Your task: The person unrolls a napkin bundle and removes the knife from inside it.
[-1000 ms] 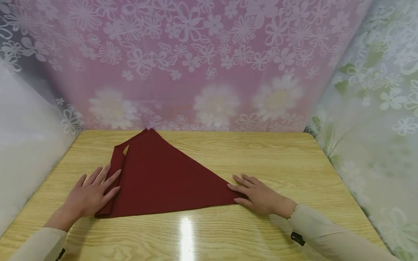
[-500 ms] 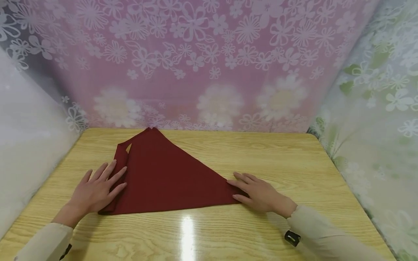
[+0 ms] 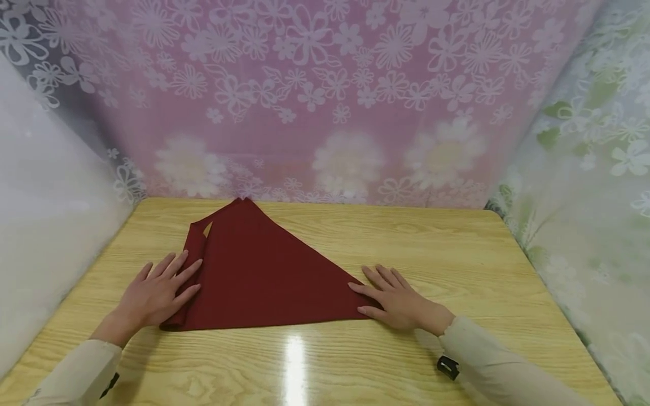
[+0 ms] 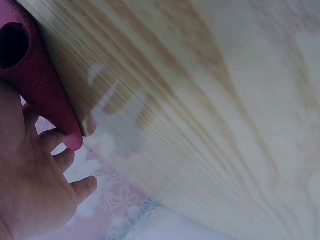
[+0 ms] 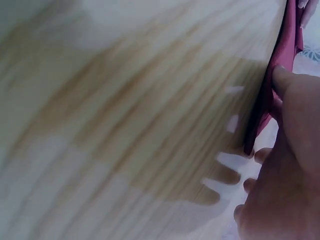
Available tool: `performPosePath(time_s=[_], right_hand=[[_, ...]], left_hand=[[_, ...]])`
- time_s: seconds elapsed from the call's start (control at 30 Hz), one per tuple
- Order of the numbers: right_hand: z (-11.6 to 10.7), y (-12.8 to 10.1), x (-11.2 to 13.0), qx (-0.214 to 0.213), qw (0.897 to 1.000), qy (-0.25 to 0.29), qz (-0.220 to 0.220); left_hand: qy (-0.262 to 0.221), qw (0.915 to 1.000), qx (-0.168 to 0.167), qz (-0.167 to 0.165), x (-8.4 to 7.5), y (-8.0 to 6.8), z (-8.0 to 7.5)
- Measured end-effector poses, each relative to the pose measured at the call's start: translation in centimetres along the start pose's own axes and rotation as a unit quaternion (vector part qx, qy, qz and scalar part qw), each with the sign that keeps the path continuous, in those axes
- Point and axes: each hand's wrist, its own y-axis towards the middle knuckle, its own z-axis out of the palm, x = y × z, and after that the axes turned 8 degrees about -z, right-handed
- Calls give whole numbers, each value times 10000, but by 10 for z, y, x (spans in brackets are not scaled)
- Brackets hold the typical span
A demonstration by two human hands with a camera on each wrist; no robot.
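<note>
A dark red cloth lies folded into a rough triangle on the wooden table, its peak at the far edge. Along its left side runs a rolled fold, with a small gap showing the table near the top. My left hand rests on this fold, fingers spread and nearly straight. In the left wrist view the fold looks like a hollow tube beside the fingers. My right hand lies with spread fingers on the cloth's right corner, its thumb on the cloth in the right wrist view.
The wood-grain table carries a bright light reflection in front of the cloth. A pink flowered curtain hangs behind the table's far edge. Pale flowered sheets close in the right side, and a whitish one the left.
The whole scene shifts slightly right in the view as the head turns a little. Both hands stay on the cloth; the right hand has edged slightly left relative to the table.
</note>
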Motion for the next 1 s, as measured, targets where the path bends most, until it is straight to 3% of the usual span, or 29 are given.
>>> performPosePath(time_s=[0.17,0.5,0.7,1.0], right_hand=[[2,-7,-1,117,9996,-149,208],[6,-28,-14,-129,9990,-97,415],[1,-44,-20,-37,9984,1,557],[2,-76,-35,-375,9969,215,653]], left_hand=[[-168,9996,214,-60,-5,2,0],[-540,9978,394,0,-22,13,-2],[-582,9978,305,67,-37,20,0],[-650,9973,211,258,-66,36,2]])
